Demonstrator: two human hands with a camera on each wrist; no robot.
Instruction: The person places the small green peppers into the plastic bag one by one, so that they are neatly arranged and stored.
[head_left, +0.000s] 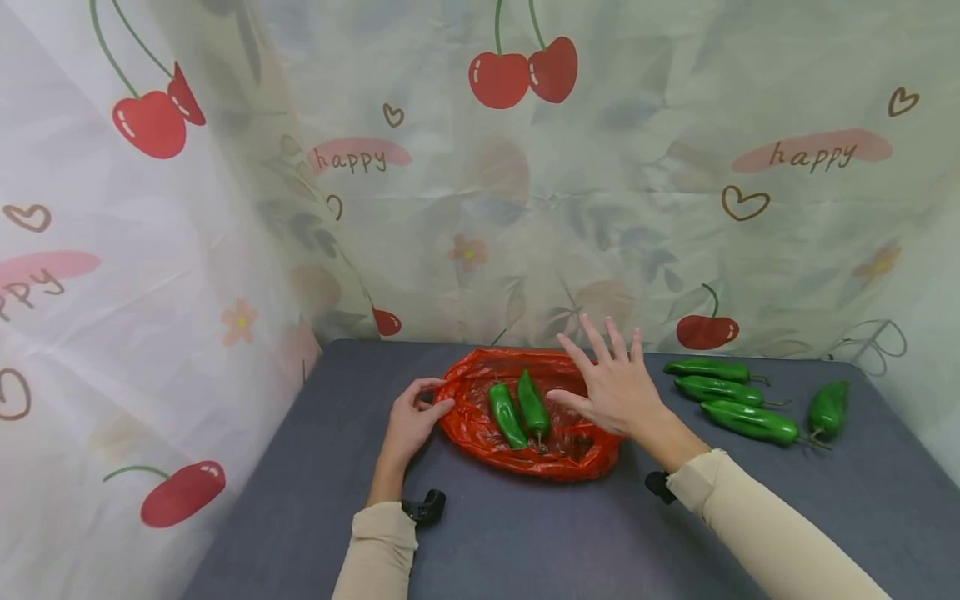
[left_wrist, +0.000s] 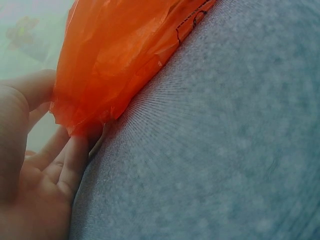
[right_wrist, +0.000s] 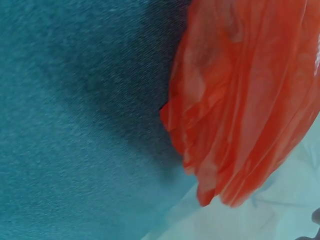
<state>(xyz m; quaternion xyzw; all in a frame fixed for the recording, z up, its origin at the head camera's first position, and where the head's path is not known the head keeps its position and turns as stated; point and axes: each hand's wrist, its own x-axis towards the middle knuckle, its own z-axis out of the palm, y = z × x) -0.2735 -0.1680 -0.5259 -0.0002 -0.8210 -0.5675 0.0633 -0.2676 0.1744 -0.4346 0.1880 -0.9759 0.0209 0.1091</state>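
Observation:
A red plastic bag [head_left: 517, 469] lies on the table with its mouth spread open. Inside it are two green peppers, one on the left [head_left: 507, 417] and one on the right [head_left: 532, 404]. My left hand [head_left: 410, 421] pinches the bag's left edge; the left wrist view shows the bag [left_wrist: 115, 60] between thumb and fingers. Over the bag's right side, my right hand [head_left: 618, 392] has its fingers straight and spread, holding nothing. In the right wrist view the bag's outer side [right_wrist: 245, 100] shows, with folds; the hand itself is hardly seen there.
Three green peppers [head_left: 750, 422] lie side by side at the table's right, and another pepper [head_left: 828, 408] lies beyond them. The grey table [head_left: 525, 542] backs onto a printed curtain [head_left: 645, 208]. A thin cable [head_left: 873, 333] hangs at the back right.

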